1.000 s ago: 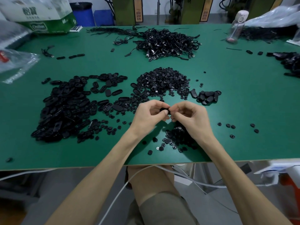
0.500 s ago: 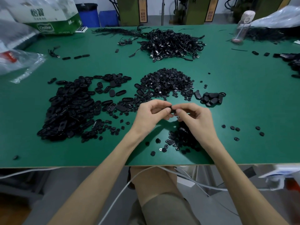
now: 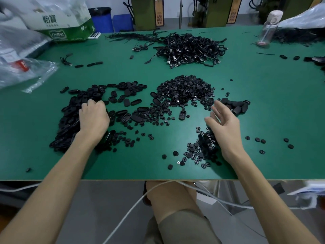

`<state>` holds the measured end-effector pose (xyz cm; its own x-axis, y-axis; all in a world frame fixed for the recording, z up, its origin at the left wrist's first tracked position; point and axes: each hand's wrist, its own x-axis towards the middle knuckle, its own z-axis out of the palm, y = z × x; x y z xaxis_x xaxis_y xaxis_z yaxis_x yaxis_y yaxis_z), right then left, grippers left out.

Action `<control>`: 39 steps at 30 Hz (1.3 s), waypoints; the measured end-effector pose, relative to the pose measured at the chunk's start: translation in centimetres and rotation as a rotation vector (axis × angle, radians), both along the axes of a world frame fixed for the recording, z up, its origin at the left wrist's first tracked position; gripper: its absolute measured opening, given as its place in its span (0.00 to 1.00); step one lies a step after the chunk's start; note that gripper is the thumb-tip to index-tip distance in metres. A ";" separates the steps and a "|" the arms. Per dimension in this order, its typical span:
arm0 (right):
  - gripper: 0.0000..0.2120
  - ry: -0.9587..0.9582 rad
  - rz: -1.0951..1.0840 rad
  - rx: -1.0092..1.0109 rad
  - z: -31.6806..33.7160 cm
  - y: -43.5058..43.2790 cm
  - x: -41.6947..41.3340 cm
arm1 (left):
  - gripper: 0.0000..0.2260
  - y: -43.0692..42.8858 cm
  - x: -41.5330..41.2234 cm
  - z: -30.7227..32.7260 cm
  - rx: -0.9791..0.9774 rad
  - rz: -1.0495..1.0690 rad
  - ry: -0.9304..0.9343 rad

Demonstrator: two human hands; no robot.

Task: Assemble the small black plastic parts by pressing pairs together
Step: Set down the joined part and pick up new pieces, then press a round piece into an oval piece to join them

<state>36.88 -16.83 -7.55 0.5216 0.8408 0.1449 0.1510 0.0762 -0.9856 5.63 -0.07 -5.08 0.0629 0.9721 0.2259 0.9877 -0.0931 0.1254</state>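
My left hand (image 3: pixel 93 118) lies on the big pile of black oval parts (image 3: pixel 70 120) at the left. Its fingers are curled down into the pile, and their tips are hidden, so a hold on a part does not show. My right hand (image 3: pixel 225 124) hovers palm-left with fingers spread and relaxed, holding nothing. It is just left of a small cluster of oval pieces (image 3: pixel 237 106). A heap of small round black parts (image 3: pixel 184 88) sits mid-table. More round parts (image 3: pixel 202 148) are scattered under my right wrist.
The green table (image 3: pixel 123 169) ends just in front of me. At the back lie a tangle of black cables (image 3: pixel 190 48), a green-and-white box (image 3: pixel 66 23), clear plastic bags (image 3: pixel 22 67) and a bottle (image 3: pixel 269 27). Loose round parts (image 3: pixel 260 140) dot the right.
My hands were together at the centre, pinching a black part. They have since separated: the left went out to the oval pile, the right swung right and opened, with nothing in it.
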 end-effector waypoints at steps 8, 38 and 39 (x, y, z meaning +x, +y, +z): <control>0.18 -0.712 0.134 -0.173 0.0 -0.1 -1.1 | 0.10 -0.3 0.1 -0.5 0.178 -0.054 -0.034; 0.14 -0.831 0.118 -0.165 -1.0 0.4 -1.1 | 0.12 -2.2 3.4 0.6 0.192 -0.239 -0.329; 0.14 -0.836 0.120 -0.161 -0.9 0.3 -1.2 | 0.11 -2.6 4.2 0.7 0.133 -0.299 -0.387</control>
